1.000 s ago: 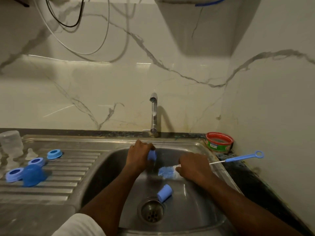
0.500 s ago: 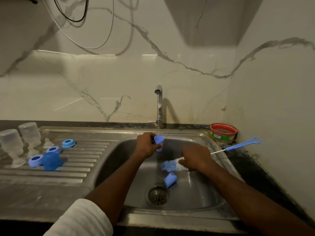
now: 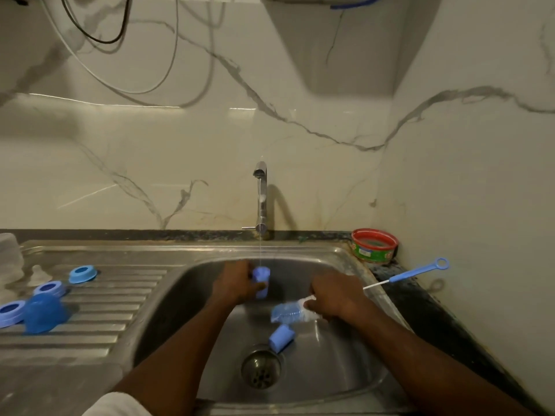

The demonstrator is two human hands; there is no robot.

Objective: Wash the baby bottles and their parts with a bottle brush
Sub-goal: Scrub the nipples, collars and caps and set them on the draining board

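Left hand (image 3: 237,282) grips a small blue cap (image 3: 261,280) under the thin tap (image 3: 260,199) stream; right hand (image 3: 333,297) is clamped on the brush (image 3: 405,277) shaft, its bristle head just above the sink (image 3: 345,370) floor. On the drainboard (image 3: 105,310) to the left sit rings (image 3: 82,274), a dome cap (image 3: 42,316), a teat (image 3: 37,273) and a clear bottle (image 3: 10,259), looking finished. Judging by that, mostly done: left are the held cap's rinse and a second cap (image 3: 280,337) lying by the drain (image 3: 261,367).
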